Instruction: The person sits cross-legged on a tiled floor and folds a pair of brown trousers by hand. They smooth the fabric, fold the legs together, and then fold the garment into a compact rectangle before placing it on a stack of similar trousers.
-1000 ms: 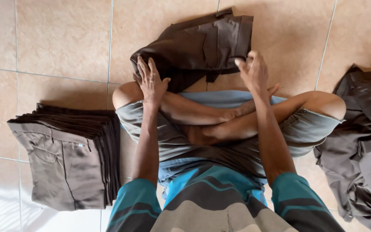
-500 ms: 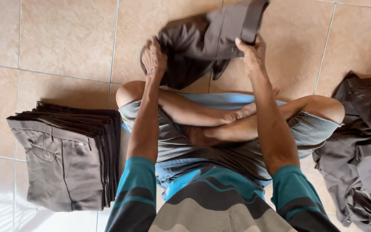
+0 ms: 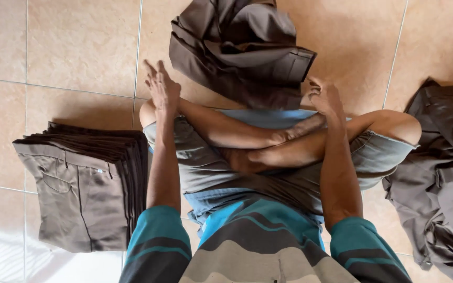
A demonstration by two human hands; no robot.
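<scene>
A: What do the two hands show?

B: The left hand (image 3: 162, 89) lies flat and released, fingers spread, palm down, holding nothing; it sits just left of the crumpled brown trousers (image 3: 239, 50), apart from the cloth. The right hand (image 3: 325, 98) is curled at the lower right edge of the same garment; its fingers seem to pinch the fabric near the waistband, though the exact contact is partly hidden.

A: Where are the trousers themselves?

B: They lie bunched on the tiled floor (image 3: 79, 47), directly beyond the person's crossed legs (image 3: 268, 141), with the waistband turned toward the right hand.

A: And nearer the body, relative to those trousers?

B: Below them, the forearms run back over the knees to teal, grey and cream striped sleeves (image 3: 158, 236). The person sits cross-legged in grey shorts (image 3: 205, 162).

A: What lies farther out?

B: To the lower left of the trousers, a neat stack of folded brown trousers (image 3: 85, 188) rests on the floor, its top piece showing a pocket. To the lower right, a loose heap of unfolded brown garments (image 3: 441, 173) spreads beside the person's knee.
</scene>
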